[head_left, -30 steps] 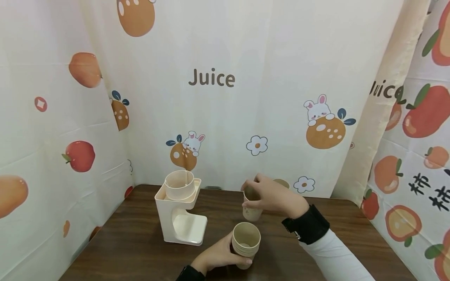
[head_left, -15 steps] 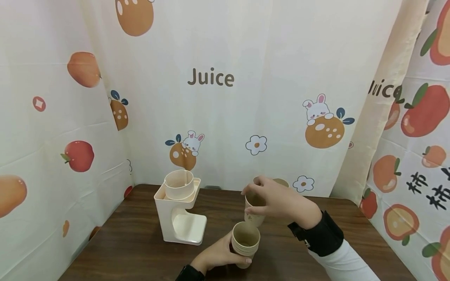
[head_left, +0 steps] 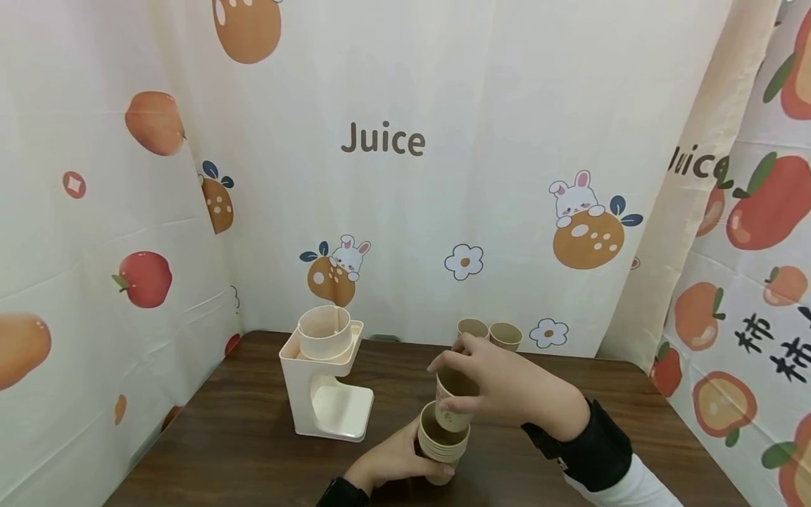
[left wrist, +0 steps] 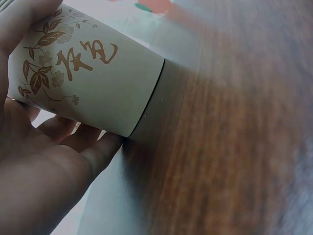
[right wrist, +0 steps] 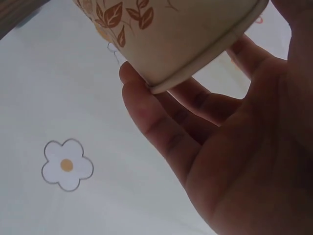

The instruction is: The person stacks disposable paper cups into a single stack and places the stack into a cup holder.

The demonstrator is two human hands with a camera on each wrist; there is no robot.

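A: Starting with the loose cup [head_left: 451, 418]. Located where?

B: Over or just inside the mouth of the stacked cups [head_left: 441, 451], right of centre; impossible to tell if touching. Roughly upright.

A: Held that way why?

B: Pinched at the rim by the right hand [head_left: 500, 373], presumably to leave the base free. Gripped round the stack's side with the left hand [head_left: 398, 461], probably to guard against tipping.

A: Pose?

B: On the right, extended from 4 o'clock, back uppermost, with thumb and fingers across the rim. On the left, angled in from 8 o'clock, with fingers curled round the stack.

A: Farther out?

B: At 1 o'clock from the stack, two upright cups [head_left: 506, 335] side by side. At 10, a pale juicer-like stand [head_left: 298, 401]. Underneath, a wood-grain table [head_left: 241, 415]. Beyond, toward 12, a fruit-print curtain [head_left: 405, 211].
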